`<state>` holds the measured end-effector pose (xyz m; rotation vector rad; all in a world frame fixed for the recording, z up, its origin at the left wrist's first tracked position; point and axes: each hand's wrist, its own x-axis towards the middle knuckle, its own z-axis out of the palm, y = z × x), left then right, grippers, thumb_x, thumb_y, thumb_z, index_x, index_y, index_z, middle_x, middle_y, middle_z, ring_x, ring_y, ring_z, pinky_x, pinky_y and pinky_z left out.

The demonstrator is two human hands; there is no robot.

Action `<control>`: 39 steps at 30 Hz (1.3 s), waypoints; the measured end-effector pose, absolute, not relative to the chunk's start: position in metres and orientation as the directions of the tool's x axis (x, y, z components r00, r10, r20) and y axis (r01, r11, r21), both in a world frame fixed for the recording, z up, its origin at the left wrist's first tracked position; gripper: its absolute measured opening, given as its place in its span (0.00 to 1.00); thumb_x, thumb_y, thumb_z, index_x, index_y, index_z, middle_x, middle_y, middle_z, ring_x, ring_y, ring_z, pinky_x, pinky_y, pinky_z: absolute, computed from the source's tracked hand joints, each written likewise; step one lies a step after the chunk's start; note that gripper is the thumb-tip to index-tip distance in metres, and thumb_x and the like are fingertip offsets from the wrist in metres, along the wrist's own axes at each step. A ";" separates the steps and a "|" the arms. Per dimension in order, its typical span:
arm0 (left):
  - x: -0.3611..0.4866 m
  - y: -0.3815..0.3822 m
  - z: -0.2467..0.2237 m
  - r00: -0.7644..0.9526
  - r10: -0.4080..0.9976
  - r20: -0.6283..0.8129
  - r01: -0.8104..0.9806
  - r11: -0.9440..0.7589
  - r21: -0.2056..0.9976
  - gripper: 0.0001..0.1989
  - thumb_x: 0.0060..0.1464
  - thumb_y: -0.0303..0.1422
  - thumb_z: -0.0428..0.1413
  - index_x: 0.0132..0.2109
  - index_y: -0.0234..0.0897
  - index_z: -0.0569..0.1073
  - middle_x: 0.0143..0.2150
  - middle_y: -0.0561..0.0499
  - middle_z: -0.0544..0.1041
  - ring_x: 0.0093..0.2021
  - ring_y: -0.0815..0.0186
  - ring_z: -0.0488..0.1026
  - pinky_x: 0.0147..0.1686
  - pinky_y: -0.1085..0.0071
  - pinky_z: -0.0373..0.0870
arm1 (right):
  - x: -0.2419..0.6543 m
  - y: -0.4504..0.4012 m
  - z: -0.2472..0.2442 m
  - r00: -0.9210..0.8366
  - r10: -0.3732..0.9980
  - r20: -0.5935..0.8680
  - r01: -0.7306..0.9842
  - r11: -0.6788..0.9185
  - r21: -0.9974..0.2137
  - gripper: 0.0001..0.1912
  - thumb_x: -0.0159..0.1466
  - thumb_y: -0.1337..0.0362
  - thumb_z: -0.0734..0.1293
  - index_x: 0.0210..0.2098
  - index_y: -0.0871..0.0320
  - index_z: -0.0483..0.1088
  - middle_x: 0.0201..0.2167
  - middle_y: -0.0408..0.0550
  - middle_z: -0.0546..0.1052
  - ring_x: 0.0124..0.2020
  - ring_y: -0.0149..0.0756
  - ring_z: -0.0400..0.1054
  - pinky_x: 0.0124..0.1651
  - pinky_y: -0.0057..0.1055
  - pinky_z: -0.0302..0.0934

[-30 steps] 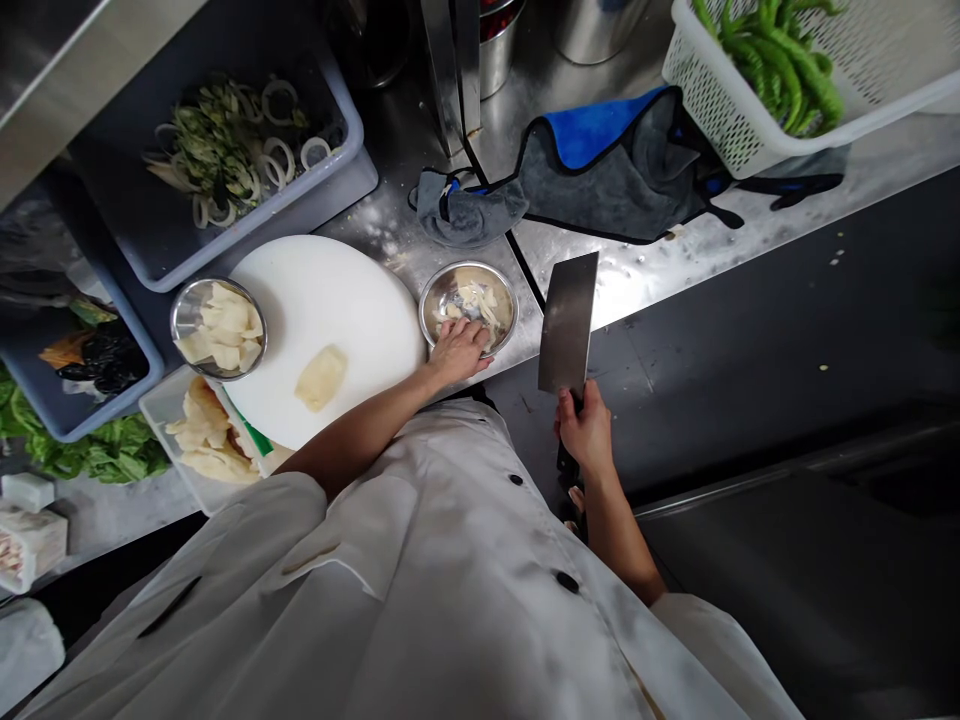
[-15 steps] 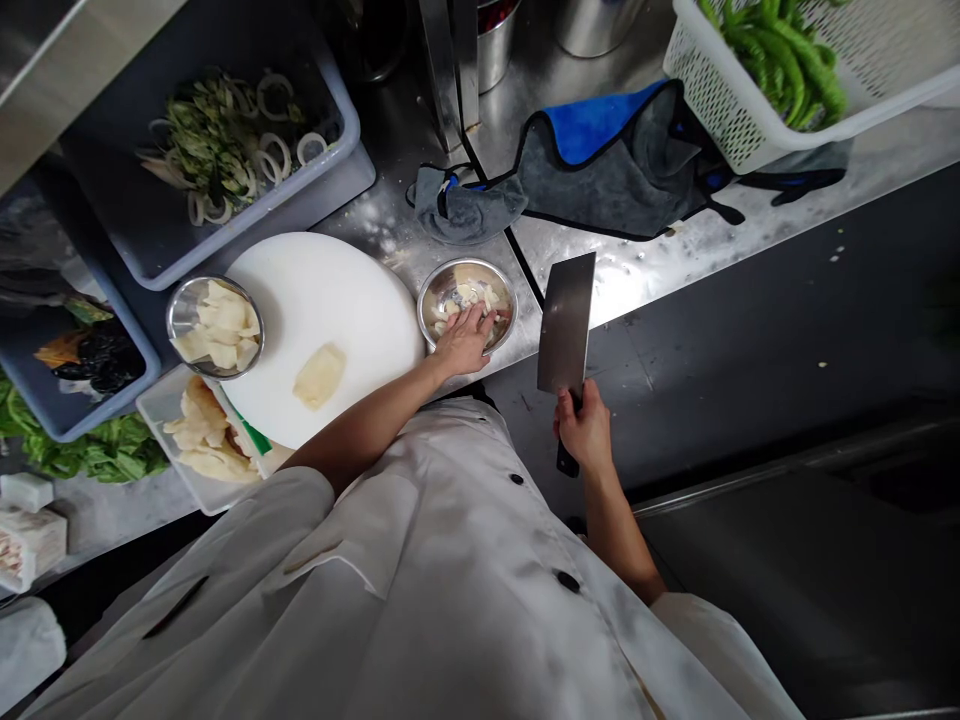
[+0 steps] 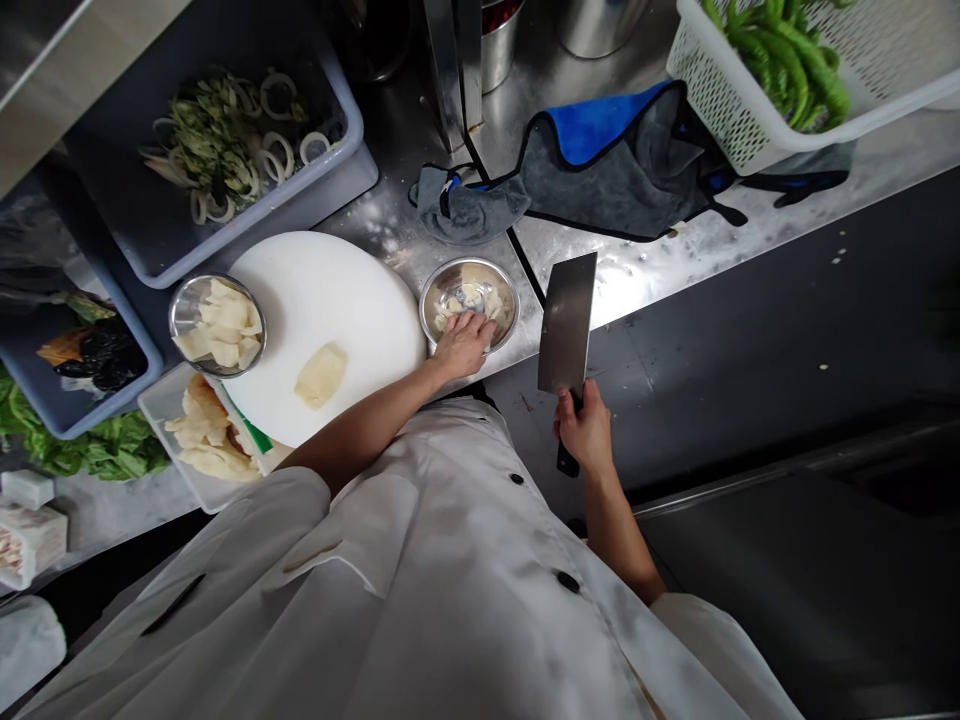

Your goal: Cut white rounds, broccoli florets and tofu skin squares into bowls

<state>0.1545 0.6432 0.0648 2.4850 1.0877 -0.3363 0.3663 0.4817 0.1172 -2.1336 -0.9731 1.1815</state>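
Note:
My left hand (image 3: pixel 461 345) reaches over the near rim of a small steel bowl (image 3: pixel 512 300). Its bent, slightly parted fingers touch the pale thin slices (image 3: pixel 471 294) inside; no grip on them shows. My right hand (image 3: pixel 585 425) is closed round the black handle of a cleaver (image 3: pixel 568 325), whose blade points away from me beyond the counter edge. A peeled, pale yellowish piece (image 3: pixel 321 376), perhaps a root vegetable, lies on the round white cutting board (image 3: pixel 367 300). At the board's left side, a second steel bowl (image 3: pixel 262 335) holds larger pale pieces (image 3: pixel 225 325).
Grey tubs (image 3: pixel 247 215) with cut vegetables stand at the left, near a clear tray (image 3: pixel 180 455) of pale pieces. Grey and blue cloths (image 3: pixel 622 180) lie along the counter. A white basket (image 3: pixel 720 110) of green peppers (image 3: pixel 787 60) sits at the upper right.
My left fingers have drawn back slightly toward the bowl's near rim and bent more. The cleaver stays in my right hand, almost unmoved.

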 end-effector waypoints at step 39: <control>-0.108 0.566 0.109 0.217 0.971 -0.095 0.949 -0.187 0.253 0.23 0.65 0.30 0.49 0.64 0.40 0.73 0.64 0.39 0.72 0.63 0.49 0.66 0.60 0.51 0.64 | 0.214 0.537 0.207 -0.370 0.732 -0.573 0.903 0.139 -0.406 0.19 0.75 0.63 0.53 0.63 0.62 0.57 0.34 0.54 0.80 0.35 0.45 0.76 0.36 0.31 0.58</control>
